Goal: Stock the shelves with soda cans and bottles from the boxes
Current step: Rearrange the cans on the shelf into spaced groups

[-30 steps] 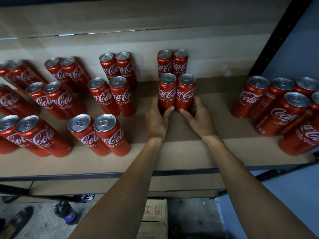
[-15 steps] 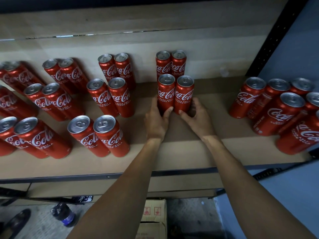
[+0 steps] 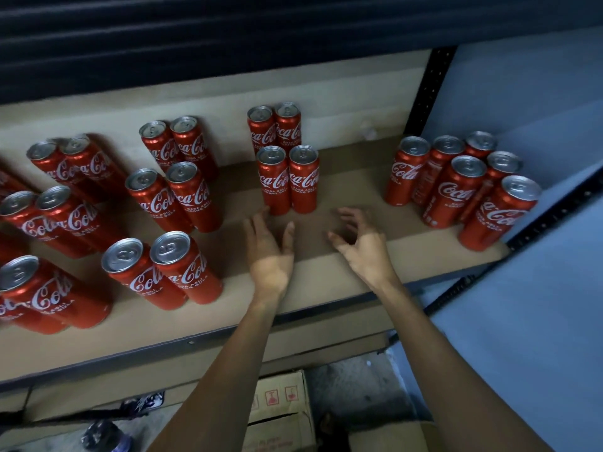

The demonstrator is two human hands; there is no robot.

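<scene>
left cans [image 3: 8,313]: cut off by the picture's left edge, so their number cannot be told.
back pair [image 3: 261,135]: lower halves hidden behind the front pair [image 3: 275,187].
right cans [image 3: 435,168]: middle ones mostly hidden by nearer ones.
small print: too small to read.
box [image 3: 280,396]: partly behind the left arm, markings blurred.
bottle [image 3: 104,435]: blurred, cut by the bottom edge.

1 view only: a wide-angle head camera, close above the shelf [image 3: 321,272], looks forward and down across its board to the back wall [image 3: 342,99]. Below the shelf's slanting front rim, the floor [image 3: 352,383] and a box [image 3: 280,396] show.
</scene>
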